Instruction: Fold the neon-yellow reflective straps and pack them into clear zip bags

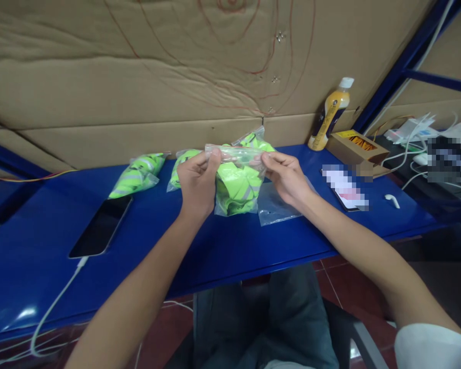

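The held bag [239,187] blocks me between the fingers [214,160]; beyond them are a bottle [330,114], rightward, and the cardboard wall [184,97]. On their near side I can pass over bare blue table [223,251].

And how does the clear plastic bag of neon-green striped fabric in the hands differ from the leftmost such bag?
The held bag is pinched along its top by the left hand and right hand; the leftmost bag is untouched. The held bag is upright; the leftmost bag lies slanted on the blue table. Both are clear, with similar striped contents.
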The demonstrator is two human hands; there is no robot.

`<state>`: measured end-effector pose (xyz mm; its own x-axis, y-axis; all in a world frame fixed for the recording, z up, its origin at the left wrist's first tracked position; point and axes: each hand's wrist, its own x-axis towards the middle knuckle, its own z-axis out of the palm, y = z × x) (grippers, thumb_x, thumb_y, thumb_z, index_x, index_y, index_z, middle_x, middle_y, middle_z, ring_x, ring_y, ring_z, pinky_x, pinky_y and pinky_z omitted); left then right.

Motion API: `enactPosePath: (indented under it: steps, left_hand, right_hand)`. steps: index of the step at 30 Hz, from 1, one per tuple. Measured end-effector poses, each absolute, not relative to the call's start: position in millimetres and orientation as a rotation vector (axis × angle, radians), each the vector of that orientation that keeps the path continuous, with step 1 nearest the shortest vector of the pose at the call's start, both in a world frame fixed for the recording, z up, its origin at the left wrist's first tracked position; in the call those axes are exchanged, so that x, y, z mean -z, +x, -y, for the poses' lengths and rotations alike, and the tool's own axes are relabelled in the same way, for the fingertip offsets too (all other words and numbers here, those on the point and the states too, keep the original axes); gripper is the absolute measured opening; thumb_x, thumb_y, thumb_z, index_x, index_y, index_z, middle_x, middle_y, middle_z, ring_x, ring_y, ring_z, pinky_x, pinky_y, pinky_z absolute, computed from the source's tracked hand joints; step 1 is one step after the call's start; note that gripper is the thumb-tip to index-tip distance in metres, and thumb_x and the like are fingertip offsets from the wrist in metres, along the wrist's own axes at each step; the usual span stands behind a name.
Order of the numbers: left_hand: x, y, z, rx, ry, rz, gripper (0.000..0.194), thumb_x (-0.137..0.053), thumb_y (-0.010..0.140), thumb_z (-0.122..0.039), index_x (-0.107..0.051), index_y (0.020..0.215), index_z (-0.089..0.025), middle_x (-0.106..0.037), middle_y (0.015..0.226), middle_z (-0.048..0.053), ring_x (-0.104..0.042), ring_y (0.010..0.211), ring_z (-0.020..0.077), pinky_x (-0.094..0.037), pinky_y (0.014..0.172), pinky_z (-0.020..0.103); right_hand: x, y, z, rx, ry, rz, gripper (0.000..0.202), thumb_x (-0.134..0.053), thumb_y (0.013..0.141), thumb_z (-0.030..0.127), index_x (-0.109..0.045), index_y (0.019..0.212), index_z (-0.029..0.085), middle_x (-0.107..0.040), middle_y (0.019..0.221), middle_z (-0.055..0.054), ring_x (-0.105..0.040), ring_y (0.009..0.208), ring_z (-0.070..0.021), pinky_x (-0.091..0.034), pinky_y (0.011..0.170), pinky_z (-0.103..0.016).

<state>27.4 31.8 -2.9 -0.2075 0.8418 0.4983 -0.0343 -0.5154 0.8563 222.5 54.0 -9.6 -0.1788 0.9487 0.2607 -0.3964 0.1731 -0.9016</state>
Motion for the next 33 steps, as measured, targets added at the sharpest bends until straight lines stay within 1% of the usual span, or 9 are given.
enactPosePath:
  steps: [5,9,12,14,18,24,27,30,33]
  left_hand:
    - [5,26,-35,-1.873,1.380,-0.907,0.031,-0.084,0.092,-0.051,-0.078,0.082,-0.022,-0.077,0.073,0.001,-0.078,0.071,0.0195,-0.062,0.066,0.028]
    - [10,24,-39,-1.888,1.350,-0.923,0.030,-0.085,0.092,-0.050,-0.076,0.083,-0.023,-0.076,0.069,0.000,-0.074,0.060,0.0171,-0.059,0.058,0.027]
    - [12,21,-40,-1.904,1.382,-0.955,0.030,-0.082,0.094,-0.048,-0.076,0.079,-0.022,-0.074,0.066,-0.001,-0.069,0.053,0.0146,-0.055,0.052,0.025]
    - [12,20,-39,-1.910,1.389,-0.985,0.030,-0.083,0.094,-0.046,-0.075,0.077,-0.022,-0.074,0.065,-0.002,-0.067,0.053,0.0135,-0.053,0.052,0.024]
    - [12,20,-37,-1.888,1.402,-1.027,0.031,-0.083,0.093,-0.046,-0.074,0.076,-0.023,-0.073,0.065,-0.002,-0.067,0.054,0.0138,-0.056,0.055,0.025]
    - [14,24,-36,-1.820,1.502,-0.954,0.026,-0.082,0.094,-0.048,-0.079,0.092,-0.023,-0.077,0.075,0.001,-0.075,0.067,0.0169,-0.062,0.069,0.029]
    - [12,24,-35,-1.769,1.543,-0.927,0.024,-0.086,0.091,-0.045,-0.078,0.094,-0.022,-0.080,0.082,0.002,-0.077,0.074,0.0169,-0.062,0.073,0.028]
    - [10,25,-33,-1.775,1.565,-0.947,0.023,-0.085,0.092,-0.044,-0.078,0.093,-0.022,-0.079,0.082,0.002,-0.077,0.074,0.0164,-0.061,0.074,0.027]
    - [9,26,-31,-1.765,1.585,-0.997,0.023,-0.083,0.093,-0.044,-0.078,0.092,-0.022,-0.079,0.079,0.002,-0.076,0.072,0.0162,-0.061,0.073,0.027]
  right_hand:
    - [11,225,-58,-1.304,-0.688,1.203,0.033,-0.098,0.068,0.059,-0.087,0.082,0.031,-0.083,0.085,-0.002,-0.075,0.086,-0.0211,-0.060,0.088,-0.040]
    - [16,227,-63,-1.376,-0.672,1.237,0.038,-0.100,0.062,0.060,-0.087,0.081,0.029,-0.084,0.086,-0.002,-0.075,0.081,-0.0203,-0.062,0.084,-0.038]
    - [20,225,-62,-1.324,-0.713,1.201,0.036,-0.099,0.066,0.058,-0.087,0.079,0.027,-0.083,0.083,-0.003,-0.074,0.076,-0.0189,-0.062,0.078,-0.036]
    - [21,223,-59,-1.294,-0.724,1.183,0.033,-0.097,0.070,0.056,-0.086,0.078,0.026,-0.083,0.082,-0.004,-0.075,0.078,-0.0193,-0.062,0.079,-0.036]
    - [20,219,-55,-1.369,-0.680,1.170,0.030,-0.097,0.070,0.051,-0.086,0.083,0.027,-0.084,0.089,-0.002,-0.076,0.083,-0.0192,-0.062,0.083,-0.038]
    - [22,219,-54,-1.305,-0.697,1.146,0.028,-0.099,0.067,0.047,-0.083,0.076,0.026,-0.079,0.076,0.000,-0.069,0.072,-0.0158,-0.058,0.079,-0.035]
    - [23,219,-54,-1.236,-0.686,1.158,0.028,-0.097,0.070,0.049,-0.082,0.075,0.025,-0.078,0.075,0.000,-0.067,0.072,-0.0154,-0.056,0.077,-0.033]
    - [22,218,-52,-1.221,-0.655,1.213,0.026,-0.096,0.073,0.046,-0.083,0.078,0.025,-0.077,0.076,0.001,-0.065,0.071,-0.0136,-0.052,0.075,-0.031]
    - [20,217,-50,-1.220,-0.673,1.250,0.028,-0.097,0.070,0.047,-0.083,0.078,0.025,-0.075,0.076,0.001,-0.064,0.071,-0.0142,-0.050,0.072,-0.031]
